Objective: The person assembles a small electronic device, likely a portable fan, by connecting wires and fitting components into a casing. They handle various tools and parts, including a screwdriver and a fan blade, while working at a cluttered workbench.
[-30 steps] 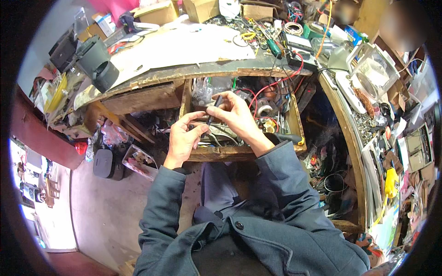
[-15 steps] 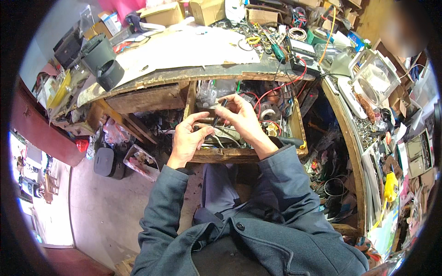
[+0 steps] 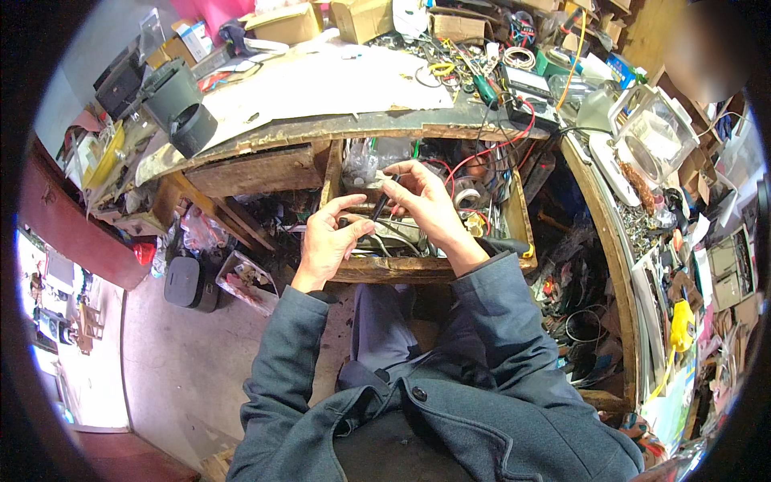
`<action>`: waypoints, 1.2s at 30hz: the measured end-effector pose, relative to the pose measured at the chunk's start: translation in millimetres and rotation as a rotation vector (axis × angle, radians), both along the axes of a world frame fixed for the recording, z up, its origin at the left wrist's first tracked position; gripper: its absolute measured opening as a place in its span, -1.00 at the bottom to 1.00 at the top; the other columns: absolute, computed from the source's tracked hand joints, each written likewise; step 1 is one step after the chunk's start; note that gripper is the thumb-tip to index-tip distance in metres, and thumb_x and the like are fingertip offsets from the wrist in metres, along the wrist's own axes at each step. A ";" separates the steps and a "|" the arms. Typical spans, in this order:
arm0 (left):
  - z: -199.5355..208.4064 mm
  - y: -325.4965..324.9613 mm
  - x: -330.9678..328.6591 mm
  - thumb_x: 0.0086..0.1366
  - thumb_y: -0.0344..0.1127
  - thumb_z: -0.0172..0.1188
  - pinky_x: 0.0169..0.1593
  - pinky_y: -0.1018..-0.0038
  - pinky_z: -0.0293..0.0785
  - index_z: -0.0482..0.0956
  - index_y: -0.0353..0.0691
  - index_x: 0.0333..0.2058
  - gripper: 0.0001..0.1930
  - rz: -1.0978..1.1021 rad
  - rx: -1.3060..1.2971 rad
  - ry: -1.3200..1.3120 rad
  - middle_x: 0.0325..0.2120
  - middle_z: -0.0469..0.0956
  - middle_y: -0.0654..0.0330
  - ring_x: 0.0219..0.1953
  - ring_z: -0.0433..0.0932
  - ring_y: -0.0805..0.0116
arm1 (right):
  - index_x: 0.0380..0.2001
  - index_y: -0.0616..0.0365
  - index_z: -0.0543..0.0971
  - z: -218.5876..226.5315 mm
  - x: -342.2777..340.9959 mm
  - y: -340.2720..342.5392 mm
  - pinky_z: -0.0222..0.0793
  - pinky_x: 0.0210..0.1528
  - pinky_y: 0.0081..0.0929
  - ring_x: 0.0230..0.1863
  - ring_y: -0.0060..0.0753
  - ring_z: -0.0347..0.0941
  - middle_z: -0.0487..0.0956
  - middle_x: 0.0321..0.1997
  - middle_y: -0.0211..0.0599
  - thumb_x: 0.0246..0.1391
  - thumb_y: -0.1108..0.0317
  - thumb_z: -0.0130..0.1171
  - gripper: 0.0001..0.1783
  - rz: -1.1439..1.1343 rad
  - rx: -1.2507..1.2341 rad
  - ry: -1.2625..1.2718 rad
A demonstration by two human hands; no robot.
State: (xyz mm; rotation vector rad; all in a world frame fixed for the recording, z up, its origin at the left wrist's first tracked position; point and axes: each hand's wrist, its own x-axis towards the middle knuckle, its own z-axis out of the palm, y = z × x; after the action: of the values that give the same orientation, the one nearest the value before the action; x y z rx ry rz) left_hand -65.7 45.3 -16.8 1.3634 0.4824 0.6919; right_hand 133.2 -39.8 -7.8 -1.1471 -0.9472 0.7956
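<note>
Both of my hands are above an open wooden drawer (image 3: 418, 271) full of loose parts. Between thumb and fingers, my left hand (image 3: 323, 247) pinches the lower end of a thin black rod-like piece (image 3: 377, 210); its exact kind cannot be made out. My right hand (image 3: 430, 210) is closed near the upper end of that piece, with a small pale scrap (image 3: 385, 177) showing at its fingertips. Part of the black piece is hidden behind the fingers. Below the hands a grey cable (image 3: 381, 246) curves down into the drawer.
A cluttered bench (image 3: 321, 88) runs along the far side, bearing a green-handled screwdriver (image 3: 485, 91) and a grey pipe fitting (image 3: 193, 131). Red wires (image 3: 482, 157) drape from a boxy device (image 3: 526, 90) into the drawer. At its right front corner lies a black handle (image 3: 511, 247).
My right hand's fingers have shifted slightly, and the pale scrap at their tips shows more now. The left hand keeps its hold in nearly the same place.
</note>
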 end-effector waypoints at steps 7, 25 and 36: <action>1.4 -1.1 1.1 0.30 -0.42 0.44 -0.63 0.69 0.19 0.55 -0.36 0.19 -0.49 0.011 0.018 0.030 -0.36 0.75 0.12 -0.69 0.33 0.70 | -0.25 0.15 0.64 8.5 4.4 -6.9 0.40 -0.42 -0.64 -0.50 -0.68 0.48 0.64 -0.45 -0.47 0.19 0.39 0.45 -0.83 0.044 -0.060 0.056; -11.7 4.4 -1.9 0.25 -0.53 0.46 -0.61 0.67 0.19 0.75 -0.31 -0.13 -0.79 0.107 -0.107 -0.268 -0.39 0.68 0.30 -0.66 0.35 0.69 | -0.28 0.24 0.71 -13.1 -6.3 -12.2 0.50 -0.17 -0.43 -0.31 -0.54 0.57 0.71 -0.39 -0.29 0.00 0.30 0.57 -0.70 0.155 -0.142 -0.421; -15.2 0.5 -1.7 0.16 -0.56 0.52 -0.55 0.71 0.29 0.77 -0.25 -0.20 -0.78 0.066 0.108 -0.203 -0.25 0.68 0.36 -0.54 0.46 0.71 | -0.13 0.11 0.74 -5.2 -19.2 -19.4 0.57 -0.10 -0.14 -0.16 0.09 0.69 0.73 -0.23 -0.06 0.07 0.35 0.37 -0.73 0.094 -0.064 -0.831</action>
State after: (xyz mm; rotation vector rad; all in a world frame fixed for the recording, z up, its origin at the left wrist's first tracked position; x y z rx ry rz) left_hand -67.4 45.8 -32.0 1.3646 0.3329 0.9118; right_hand 114.0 -59.2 -13.0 -1.5321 -1.6731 0.4039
